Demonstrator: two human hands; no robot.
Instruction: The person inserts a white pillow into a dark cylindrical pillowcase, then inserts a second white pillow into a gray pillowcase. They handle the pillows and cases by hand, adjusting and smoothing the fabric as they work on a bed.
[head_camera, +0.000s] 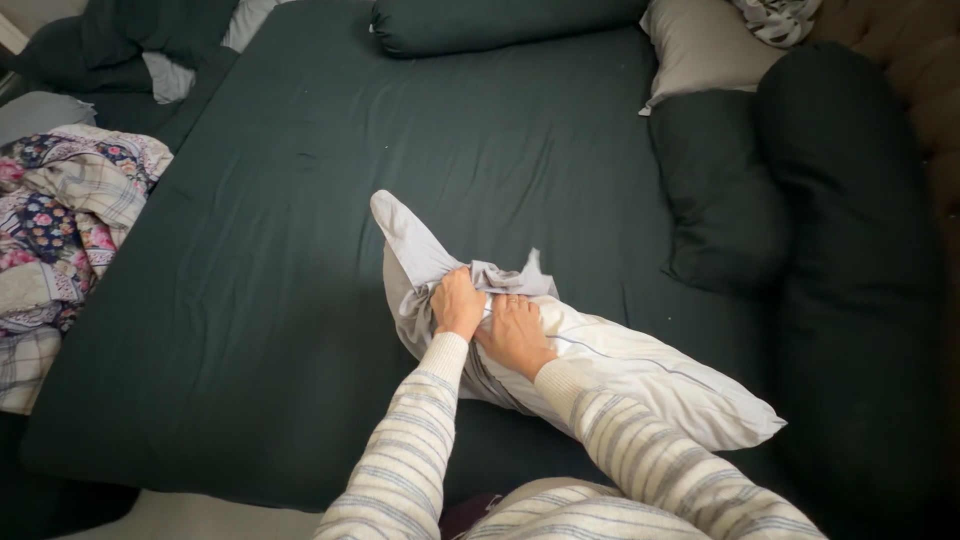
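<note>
Dark green bolster (505, 22), grey cushion (700, 45), floral patchwork quilt (70, 215) beside dark mattress (300, 300).

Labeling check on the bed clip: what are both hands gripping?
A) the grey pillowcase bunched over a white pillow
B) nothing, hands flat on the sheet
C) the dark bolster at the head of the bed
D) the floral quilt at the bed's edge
A: the left hand and right hand clutch the bunched grey pillowcase at the end of the white pillow.
</note>
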